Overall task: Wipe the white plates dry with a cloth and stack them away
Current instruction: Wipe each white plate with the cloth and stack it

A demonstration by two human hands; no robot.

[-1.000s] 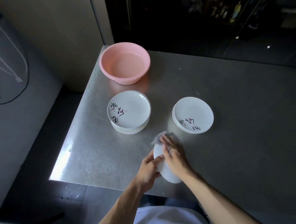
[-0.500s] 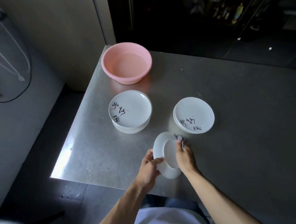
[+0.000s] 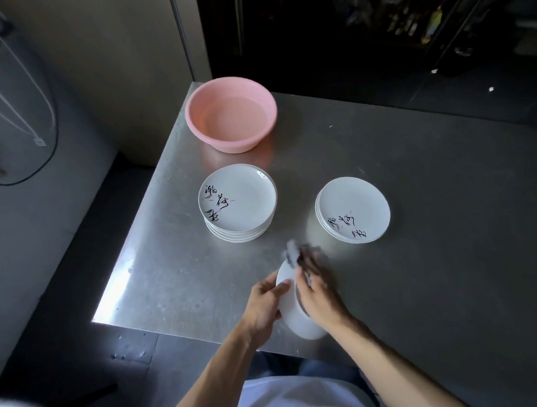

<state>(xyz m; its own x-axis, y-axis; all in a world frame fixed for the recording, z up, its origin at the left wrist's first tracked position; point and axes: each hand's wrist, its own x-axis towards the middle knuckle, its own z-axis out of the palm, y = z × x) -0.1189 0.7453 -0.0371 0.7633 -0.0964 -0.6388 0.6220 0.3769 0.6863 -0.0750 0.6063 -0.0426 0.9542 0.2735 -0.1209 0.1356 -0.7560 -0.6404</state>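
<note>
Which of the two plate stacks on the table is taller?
The left stack, the one nearest the pink basin: it shows more plate rims down its side. The right stack sits lower.

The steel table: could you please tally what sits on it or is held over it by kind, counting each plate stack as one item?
Plate stacks: 2
Single plate, gripped by the left hand: 1
Cloth: 1
Pink basin: 1
Total: 5
</note>
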